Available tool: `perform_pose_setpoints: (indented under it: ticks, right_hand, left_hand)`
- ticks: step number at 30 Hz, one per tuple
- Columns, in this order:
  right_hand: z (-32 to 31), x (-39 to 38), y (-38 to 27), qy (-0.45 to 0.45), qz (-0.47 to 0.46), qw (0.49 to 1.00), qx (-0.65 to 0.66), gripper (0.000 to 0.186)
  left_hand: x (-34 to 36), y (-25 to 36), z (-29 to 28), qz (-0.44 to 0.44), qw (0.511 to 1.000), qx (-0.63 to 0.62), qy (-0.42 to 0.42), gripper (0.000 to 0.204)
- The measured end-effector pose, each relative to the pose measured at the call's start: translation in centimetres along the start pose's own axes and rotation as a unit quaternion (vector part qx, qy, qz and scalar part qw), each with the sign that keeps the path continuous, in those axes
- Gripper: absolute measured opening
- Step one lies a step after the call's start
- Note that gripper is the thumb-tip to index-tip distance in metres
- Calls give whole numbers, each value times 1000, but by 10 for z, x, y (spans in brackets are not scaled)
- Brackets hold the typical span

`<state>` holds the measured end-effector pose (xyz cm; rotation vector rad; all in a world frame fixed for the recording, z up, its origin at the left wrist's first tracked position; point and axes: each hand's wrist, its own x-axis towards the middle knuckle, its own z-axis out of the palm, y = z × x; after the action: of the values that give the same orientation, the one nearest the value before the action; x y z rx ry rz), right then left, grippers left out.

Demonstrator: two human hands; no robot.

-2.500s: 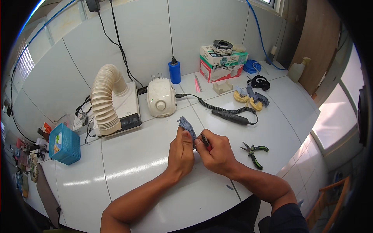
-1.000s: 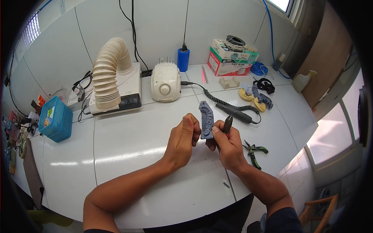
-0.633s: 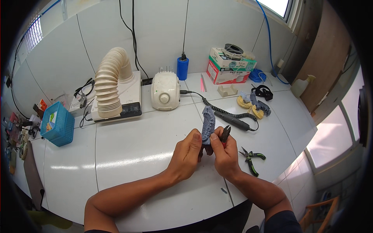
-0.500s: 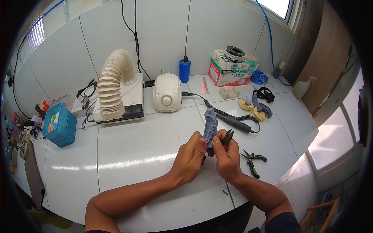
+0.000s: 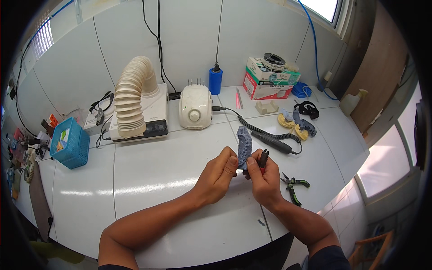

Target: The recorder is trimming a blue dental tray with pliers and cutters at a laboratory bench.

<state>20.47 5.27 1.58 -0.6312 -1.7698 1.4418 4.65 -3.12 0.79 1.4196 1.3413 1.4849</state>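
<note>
A grey-blue dental model [image 5: 244, 146] stands nearly upright between my two hands above the table. My left hand [image 5: 219, 176] is closed on its lower left edge, thumb pressed along the side. With its thumb on the model's lower right, my right hand [image 5: 264, 182] is closed too. Held in that same hand is a pair of red-handled nippers [image 5: 264, 157], its dark jaws pointing up past the fingers. Their handles are mostly hidden in my palm. Just right of my right hand, green-and-black pliers [image 5: 294, 185] lie on the white table [image 5: 157, 202].
Behind my hands lie a black handpiece [image 5: 271, 142] with a coiled cord and its white control unit [image 5: 195, 108]. A dust extractor [image 5: 139, 126] with a ribbed hose and a blue basket [image 5: 70, 144] stand left. Yellow and grey dental models [image 5: 300, 126] and stacked boxes [image 5: 270, 81] are back right.
The dental model has turned and shifted slightly in my hands. The nippers have tilted a little more upright. Both hands keep their hold.
</note>
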Motion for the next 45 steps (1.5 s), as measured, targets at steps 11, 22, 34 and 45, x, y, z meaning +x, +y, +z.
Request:
perform_pose_setpoints:
  ticks: [11,22,34,45]
  right_hand:
    - [7,-1,1,48,-29,998,-24,25]
    - [9,-3,-5,-16,-56,998,-38,27]
    - [1,-2,-7,-4,-45,998,-51,28]
    - [0,-1,-20,-31,-71,984,-160,23]
  left_hand:
    - [-7,8,16,-19,993,113,33,40]
    - [-10,5,14,33,995,41,81,51]
    - [-6,4,20,66,993,60,74,45]
    - [-4,4,8,-16,995,96,32,48]
